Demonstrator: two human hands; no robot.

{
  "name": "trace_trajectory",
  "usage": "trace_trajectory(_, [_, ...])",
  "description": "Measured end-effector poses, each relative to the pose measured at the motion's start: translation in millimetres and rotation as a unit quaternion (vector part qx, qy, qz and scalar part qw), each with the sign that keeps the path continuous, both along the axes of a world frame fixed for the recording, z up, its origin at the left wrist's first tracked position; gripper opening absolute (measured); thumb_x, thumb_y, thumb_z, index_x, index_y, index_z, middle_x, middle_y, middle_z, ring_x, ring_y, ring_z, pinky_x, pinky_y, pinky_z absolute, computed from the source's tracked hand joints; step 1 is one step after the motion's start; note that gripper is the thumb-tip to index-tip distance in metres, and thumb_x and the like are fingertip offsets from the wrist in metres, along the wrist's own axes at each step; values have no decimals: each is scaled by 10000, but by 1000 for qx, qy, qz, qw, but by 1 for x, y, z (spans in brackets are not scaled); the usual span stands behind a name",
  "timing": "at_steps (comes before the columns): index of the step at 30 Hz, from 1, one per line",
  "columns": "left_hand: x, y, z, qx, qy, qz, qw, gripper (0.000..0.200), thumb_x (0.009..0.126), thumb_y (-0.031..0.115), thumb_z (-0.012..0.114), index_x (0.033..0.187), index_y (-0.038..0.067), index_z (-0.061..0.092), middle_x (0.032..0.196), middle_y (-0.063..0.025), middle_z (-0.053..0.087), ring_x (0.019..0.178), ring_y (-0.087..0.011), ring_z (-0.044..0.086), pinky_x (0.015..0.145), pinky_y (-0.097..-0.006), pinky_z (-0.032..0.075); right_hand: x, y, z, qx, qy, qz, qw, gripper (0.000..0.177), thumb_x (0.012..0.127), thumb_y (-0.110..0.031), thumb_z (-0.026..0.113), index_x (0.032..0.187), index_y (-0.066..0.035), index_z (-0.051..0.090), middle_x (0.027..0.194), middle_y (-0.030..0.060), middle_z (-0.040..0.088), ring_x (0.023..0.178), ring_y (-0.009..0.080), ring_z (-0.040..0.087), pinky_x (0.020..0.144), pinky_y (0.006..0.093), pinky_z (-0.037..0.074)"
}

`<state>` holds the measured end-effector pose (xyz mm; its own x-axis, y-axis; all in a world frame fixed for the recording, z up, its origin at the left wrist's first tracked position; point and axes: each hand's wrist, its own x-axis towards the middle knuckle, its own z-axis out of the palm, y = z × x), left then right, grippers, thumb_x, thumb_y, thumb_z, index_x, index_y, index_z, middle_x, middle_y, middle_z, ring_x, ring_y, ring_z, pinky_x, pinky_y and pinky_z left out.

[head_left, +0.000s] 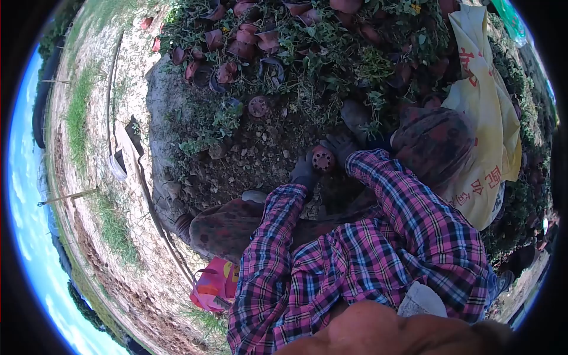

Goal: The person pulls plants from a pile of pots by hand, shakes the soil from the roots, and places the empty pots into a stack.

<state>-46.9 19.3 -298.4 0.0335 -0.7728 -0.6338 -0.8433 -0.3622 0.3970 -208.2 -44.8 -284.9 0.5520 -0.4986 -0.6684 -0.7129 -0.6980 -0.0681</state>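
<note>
A small reddish-brown plastic plant pot [323, 160] is between my hands, its base with several drainage holes facing up toward me. My left hand [304, 170], in a dark glove, has its fingers closed on the pot's left side. On the other side my right hand [339, 148], gloved too, grips the pot near its upper right. Bare soil with small stones [260, 148] lies around and beneath them. A similar pot [258, 106] rests on the soil ahead, its holed base showing. What is inside the held pot is hidden.
Beyond the soil, many reddish pots [241, 47] lie tipped among green weeds [331, 65]. A yellowish sack with red lettering [482, 136] is spread at the right. By my left leg stands a pink bag [214, 287]. A long-handled tool [116, 165] lies on the dry ground at left.
</note>
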Motion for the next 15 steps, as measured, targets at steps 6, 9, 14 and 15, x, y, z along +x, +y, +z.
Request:
trace_trajectory(6, [6, 1, -6, 58, 62, -9, 996, 896, 641, 374, 723, 1352, 265, 188, 1130, -176, 557, 1016, -360, 550, 828, -431, 452, 18, -38, 2, 209, 39, -38, 976, 985, 622, -438, 726, 1394, -178, 173, 1426, 135, 212, 1296, 278, 259, 1029, 434, 248])
trace_trajectory(9, [48, -30, 38, 39, 36, -33, 998, 841, 697, 322, 669, 1360, 102, 202, 1083, -250, 559, 1004, -375, 551, 842, -405, 447, 11, -124, -55, 304, -178, -56, 934, 707, 730, -309, 678, 1327, -123, 347, 1266, 136, 469, 1151, 261, 461, 930, 376, 372])
trace_trajectory(14, [138, -73, 4, -108, 281, 309, 902, 387, 788, 65, 563, 1155, 42, 441, 799, -24, 523, 636, -127, 513, 536, -228, 434, -1, -216, 107, 231, -556, -401, 690, 776, 743, 6, 545, 1398, -193, 179, 906, 89, 588, 595, 113, 543, 544, 246, 447])
trace_trajectory(15, [155, -77, 10, -115, 352, 325, 870, 421, 786, 7, 536, 1184, 44, 406, 814, -46, 533, 635, -149, 530, 529, -257, 460, -3, -231, 118, 195, -620, -408, 641, 809, 730, 11, 573, 1400, -185, 163, 893, 90, 582, 585, 107, 533, 533, 239, 440])
